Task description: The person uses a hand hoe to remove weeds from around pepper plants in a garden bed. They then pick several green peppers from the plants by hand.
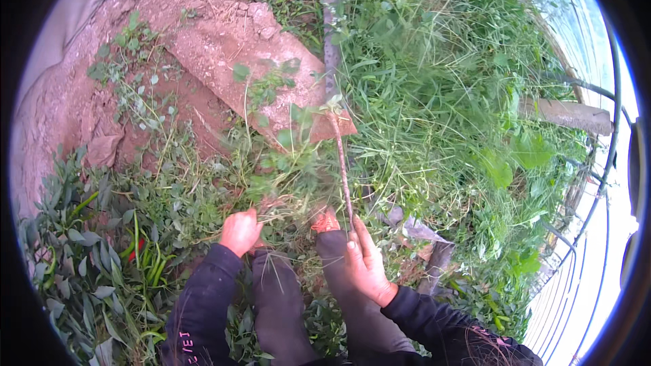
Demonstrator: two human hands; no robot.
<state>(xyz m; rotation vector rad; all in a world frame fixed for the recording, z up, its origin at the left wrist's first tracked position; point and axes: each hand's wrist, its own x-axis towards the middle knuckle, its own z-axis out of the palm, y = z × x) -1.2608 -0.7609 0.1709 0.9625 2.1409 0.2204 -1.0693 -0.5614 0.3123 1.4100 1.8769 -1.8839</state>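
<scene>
My left hand (241, 231) is closed around a bunch of uprooted-looking weed stems (274, 208), which spread out in front of it and blur in places. My right hand (368, 264) has its thumb and fingers at the near end of a thin brown stick (342, 162). This stick runs away from me, with pale leaves (333, 104) at its far end; whether they grow on it I cannot tell. Beneath both hands are my legs in dark trousers (282, 300) and an orange shoe (326, 221). Low green weeds (198, 208) lie around the left hand.
Pepper plants (91, 259) with green peppers (152, 264) and a red one (136, 250) grow at the left. Ahead lies a flat soil-covered sheet (300, 76) beside a long grey strip (330, 25). Tall grass (432, 86) fills the right, before a curved frame pipe (615, 86).
</scene>
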